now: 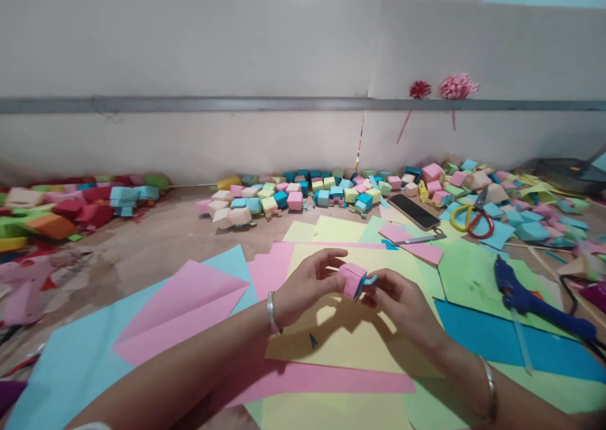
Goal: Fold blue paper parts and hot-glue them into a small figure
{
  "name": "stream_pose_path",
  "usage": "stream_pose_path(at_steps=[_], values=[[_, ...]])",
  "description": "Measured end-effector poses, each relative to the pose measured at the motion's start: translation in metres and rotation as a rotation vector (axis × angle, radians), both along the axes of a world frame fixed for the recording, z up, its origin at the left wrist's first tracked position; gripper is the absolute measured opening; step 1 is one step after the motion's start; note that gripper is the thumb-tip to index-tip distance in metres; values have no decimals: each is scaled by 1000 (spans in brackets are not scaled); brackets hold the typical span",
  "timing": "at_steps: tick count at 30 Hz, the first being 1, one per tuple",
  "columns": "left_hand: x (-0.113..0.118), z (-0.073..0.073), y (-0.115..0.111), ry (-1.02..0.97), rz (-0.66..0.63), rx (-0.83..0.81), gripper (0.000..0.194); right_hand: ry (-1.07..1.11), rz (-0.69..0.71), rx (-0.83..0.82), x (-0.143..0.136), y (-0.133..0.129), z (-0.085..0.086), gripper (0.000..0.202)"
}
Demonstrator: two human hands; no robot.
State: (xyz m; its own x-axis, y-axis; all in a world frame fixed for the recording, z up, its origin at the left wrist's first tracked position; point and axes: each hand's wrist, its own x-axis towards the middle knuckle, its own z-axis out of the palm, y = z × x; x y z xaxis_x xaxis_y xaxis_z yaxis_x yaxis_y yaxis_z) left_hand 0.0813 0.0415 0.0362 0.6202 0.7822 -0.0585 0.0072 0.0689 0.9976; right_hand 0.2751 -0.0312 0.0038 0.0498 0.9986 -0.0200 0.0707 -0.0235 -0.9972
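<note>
Between my hands is a small pink folded-paper box (352,280) with blue paper on its right side. My left hand (312,281) is closed on the box, thumb in front and fingers behind. The fingers of my right hand (398,300) pinch at a curled light blue paper strip (370,280) at the box's right side; the fingertips are partly hidden behind it. Underneath lies a yellow paper sheet (379,348), where a small dark blue V-shaped paper piece (313,340) rests.
Many folded-paper blocks (294,201) line the wall. At right lie a blue glue gun (534,304), scissors (473,220), a phone (413,211) and a metal blade (419,238). A pink glue gun (26,288) is at far left. Coloured sheets (184,310) overlap across the table.
</note>
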Motion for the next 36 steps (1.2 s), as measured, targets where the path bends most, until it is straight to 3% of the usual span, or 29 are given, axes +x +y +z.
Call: stream_pose_path(at_steps=[4,7,11,15,19,22,27,36], values=[[-19,35,38,271,124,400,48,25,9,-36,0,0,-1,15],[-41,54,86,613,382,805,38,-16,43,-30,1,-2,-2,11],[-62,55,142,709,544,829,41,-91,84,-13,1,-5,-2,12],[-56,48,171,698,566,800,44,-141,112,0,1,-5,-2,15],[-39,37,179,731,492,822,43,-168,128,0,2,-5,-3,16],[-40,25,178,815,451,831,42,-179,138,0,2,-6,-3,16],[-70,15,176,972,540,809,34,-238,154,8,1,-7,-1,19],[-117,23,175,1047,522,742,31,-283,164,-20,1,-6,-2,19]])
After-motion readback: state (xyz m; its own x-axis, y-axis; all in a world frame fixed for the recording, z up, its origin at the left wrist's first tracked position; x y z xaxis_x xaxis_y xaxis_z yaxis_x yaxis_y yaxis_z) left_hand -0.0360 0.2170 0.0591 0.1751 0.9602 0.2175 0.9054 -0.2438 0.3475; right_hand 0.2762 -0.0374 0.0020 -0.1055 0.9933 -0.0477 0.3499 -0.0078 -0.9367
